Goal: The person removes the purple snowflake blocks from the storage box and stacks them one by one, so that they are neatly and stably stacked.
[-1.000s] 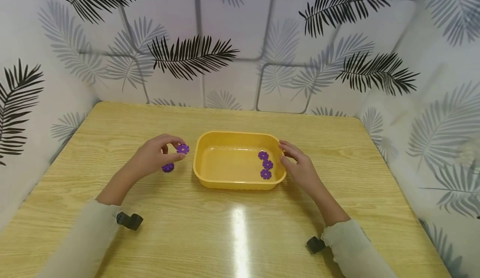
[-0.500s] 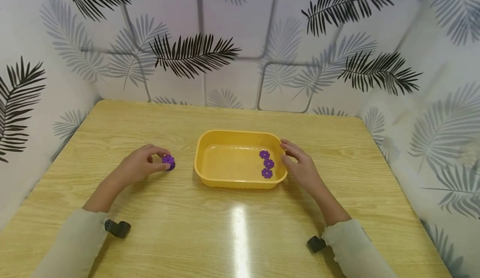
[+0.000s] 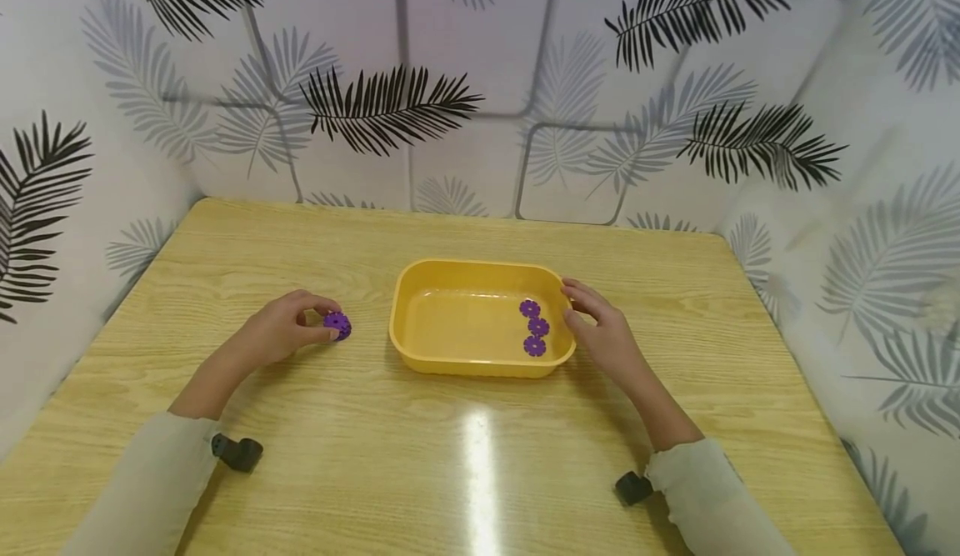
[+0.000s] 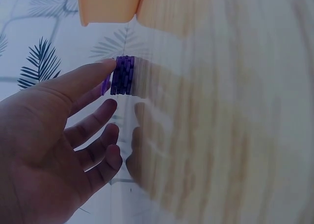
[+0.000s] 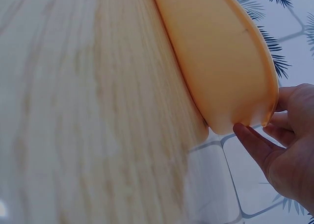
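Since a second ago the left hand (image 3: 281,327) has shifted from beside the yellow tray (image 3: 442,368) toward the left edge of the tabletop (image 3: 360,456). There its thumb and forefinger pinch a notched purple disc (image 4: 105,85) atop the short stack (image 4: 122,76). The tray sits mid-tabletop, nearer the far edge; three purple discs (image 3: 538,327) lie along its right end. The right hand (image 3: 606,338), fingers spread, touches the tray's right wall.
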